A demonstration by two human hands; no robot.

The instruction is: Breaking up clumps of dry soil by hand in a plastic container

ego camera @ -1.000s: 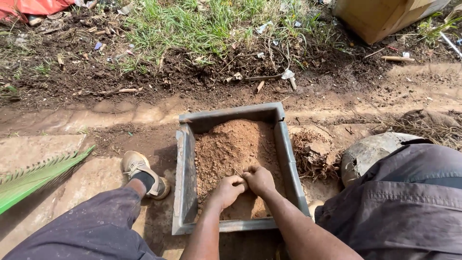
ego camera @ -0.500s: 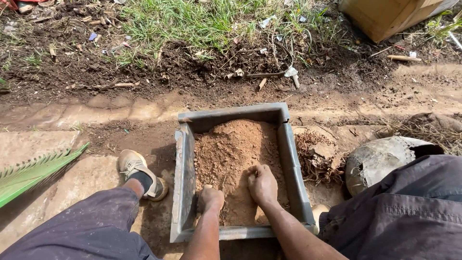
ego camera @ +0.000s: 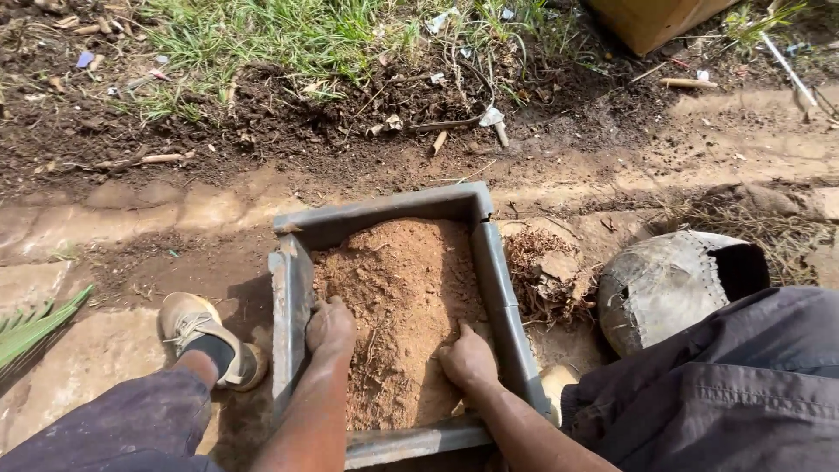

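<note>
Here both hands, left (ego camera: 329, 328) and right (ego camera: 468, 358), press curled fingers into crumbly reddish soil (ego camera: 398, 288).

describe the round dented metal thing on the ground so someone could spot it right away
Start at the grey rectangular mould filled with reddish soil in the middle of the ground. Just past its right wall and a clump of dry roots lies the battered metal pot, tipped on its side. It alone is rounded, dull grey and dented.

an outdoor work spot on bare ground, like a yard or garden edge: packed brown earth (ego camera: 131, 218), a strip of grass (ego camera: 288, 31) with litter and sticks, a grey rectangular mould (ego camera: 384, 208) full of reddish soil (ego camera: 398, 288), a battered metal pot (ego camera: 669, 284) beside it.
</note>
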